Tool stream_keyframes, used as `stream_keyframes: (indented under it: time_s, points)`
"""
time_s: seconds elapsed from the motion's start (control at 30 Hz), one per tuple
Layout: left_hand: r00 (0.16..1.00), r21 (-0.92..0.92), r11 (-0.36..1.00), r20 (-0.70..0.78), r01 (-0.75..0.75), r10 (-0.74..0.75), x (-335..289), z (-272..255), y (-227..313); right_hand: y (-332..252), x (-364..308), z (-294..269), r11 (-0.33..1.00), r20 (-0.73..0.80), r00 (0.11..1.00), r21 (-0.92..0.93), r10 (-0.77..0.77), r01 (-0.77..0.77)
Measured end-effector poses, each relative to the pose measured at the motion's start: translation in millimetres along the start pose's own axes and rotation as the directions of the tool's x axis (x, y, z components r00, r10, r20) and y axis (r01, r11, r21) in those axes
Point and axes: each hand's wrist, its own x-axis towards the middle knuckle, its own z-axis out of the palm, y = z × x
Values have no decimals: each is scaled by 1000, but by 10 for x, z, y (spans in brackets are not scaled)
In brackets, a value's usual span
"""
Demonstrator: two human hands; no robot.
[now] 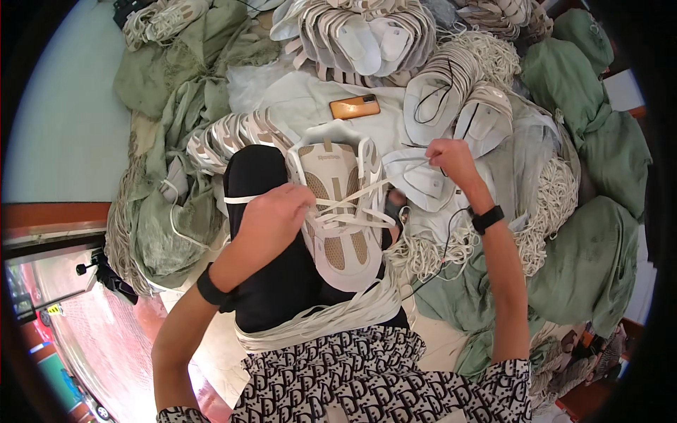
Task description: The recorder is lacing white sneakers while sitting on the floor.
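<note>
A white and beige shoe upper (347, 257) rests on my black-clad lap, its toe toward me. A cream shoelace (338, 211) crosses over its lower eyelets. My left hand (278, 215) is closed at the upper's left edge, pinching the lace; a white strand sticks out to the left of it. Out to the right, my right hand (453, 161) is raised and closed on the lace, which runs taut and slanting from the shoe's front. Its fingertips are partly hidden by the hand. A thick bundle of loose laces (317, 310) lies across my lap below the toe.
Stacked shoe uppers (360, 42) stand at the back, with further rows (441, 92) at the right and a smaller row (240, 137) at the left. An orange phone (354, 106) lies beyond the shoe. Lace heaps (550, 204) and green sacks (592, 261) flank the right side.
</note>
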Motion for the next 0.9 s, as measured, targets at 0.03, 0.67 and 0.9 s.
stream_keyframes:
  time_s: [0.03,0.67,0.9]
  points:
    - [997,-20,998,-51,-64,63,-37,-52,47,35,-21,22,992,64,991,-44,-115,117]
    - [954,-28,999,298,-25,32,59,133,-85,-1281,-93,528,904,196,887,-4,-418,427]
    - [905,-84,991,420,108,-63,114,57,-77,-1204,-95,627,929,186,936,281,-301,243]
